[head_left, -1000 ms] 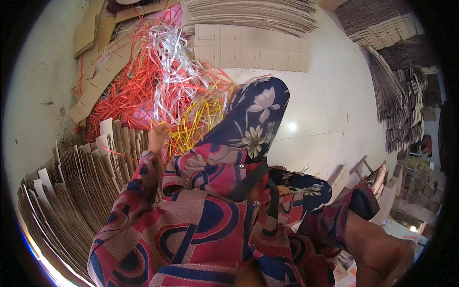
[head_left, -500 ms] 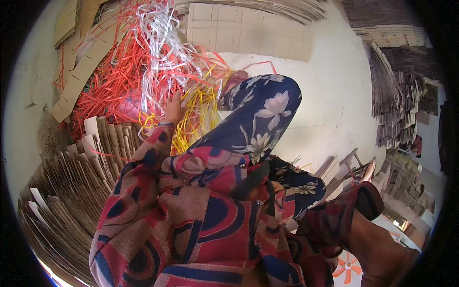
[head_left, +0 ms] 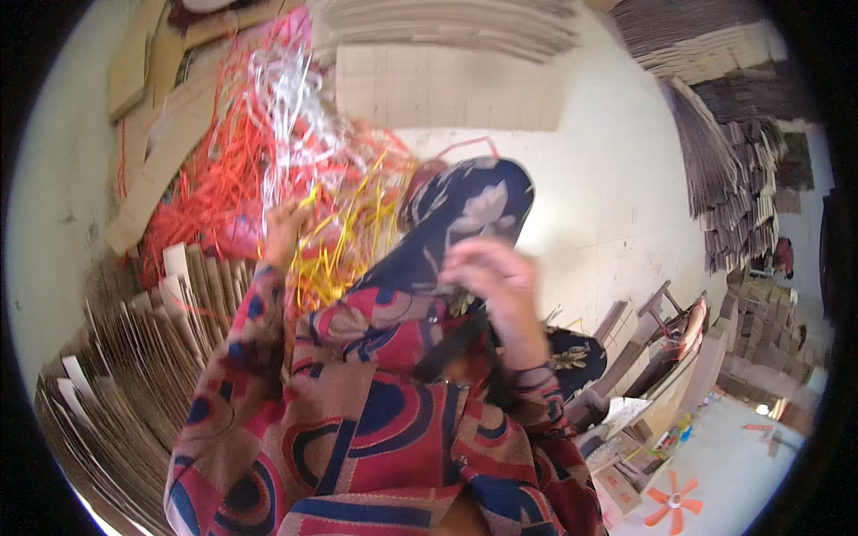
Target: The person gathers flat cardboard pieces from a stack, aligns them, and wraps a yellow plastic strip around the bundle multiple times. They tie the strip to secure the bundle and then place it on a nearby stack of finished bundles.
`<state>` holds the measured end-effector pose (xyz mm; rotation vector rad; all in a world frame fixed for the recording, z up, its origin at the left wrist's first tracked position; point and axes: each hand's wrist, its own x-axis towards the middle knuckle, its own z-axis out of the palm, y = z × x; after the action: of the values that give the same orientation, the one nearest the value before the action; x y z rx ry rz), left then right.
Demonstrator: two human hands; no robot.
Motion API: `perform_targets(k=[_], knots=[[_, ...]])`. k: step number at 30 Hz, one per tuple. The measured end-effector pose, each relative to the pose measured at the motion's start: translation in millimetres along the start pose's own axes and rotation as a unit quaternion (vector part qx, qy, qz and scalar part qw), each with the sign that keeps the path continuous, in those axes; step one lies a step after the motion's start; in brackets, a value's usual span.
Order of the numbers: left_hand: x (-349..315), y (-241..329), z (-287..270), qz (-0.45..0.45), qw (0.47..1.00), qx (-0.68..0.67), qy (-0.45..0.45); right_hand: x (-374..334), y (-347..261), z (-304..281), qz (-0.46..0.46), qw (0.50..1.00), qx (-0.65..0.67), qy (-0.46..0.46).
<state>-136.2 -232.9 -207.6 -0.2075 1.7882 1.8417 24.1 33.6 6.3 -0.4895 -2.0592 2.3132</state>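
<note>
A tangled heap of plastic straps lies to the far left, made up of red straps [head_left: 201,192], white straps [head_left: 295,98] and yellow straps [head_left: 335,259]. At the heap's near edge is my left hand [head_left: 283,230], its fingers curled in beside a yellow strand. Whether that strand is in its grip is hard to see. My right hand [head_left: 496,277] is raised in front of my bent knee in flowered dark trousers [head_left: 487,210]. It is smeared by motion, with the fingers bent, and nothing can be made out in it.
Upright cardboard sheets [head_left: 152,348] stand packed at my left. A flat cardboard panel [head_left: 447,89] lies beyond the straps, against more stacked sheets. Tall cardboard stacks [head_left: 728,179] rise at the right. Farther right are a wooden frame [head_left: 657,304] and an orange-bladed fan [head_left: 673,502].
My right hand has swung from the lower right to in front of my knee. My left hand has drawn back toward me and left, its fingers curling. The view has shifted slightly.
</note>
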Motion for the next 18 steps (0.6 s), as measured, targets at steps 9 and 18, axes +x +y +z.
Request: perform_targets(k=[9, 18], knots=[[-133.2, 177.3, 68.7, 0.286, 0.866, 0.303, -0.276, 18.5, 6.0, 64.2, -0.092, 0.962, -0.161, -0.202], [-128.1, 190.5, 25.5, 0.375, 0.87, 0.316, -0.056, -2.5, -33.0, -18.3, -0.106, 0.994, 0.024, 0.005]])
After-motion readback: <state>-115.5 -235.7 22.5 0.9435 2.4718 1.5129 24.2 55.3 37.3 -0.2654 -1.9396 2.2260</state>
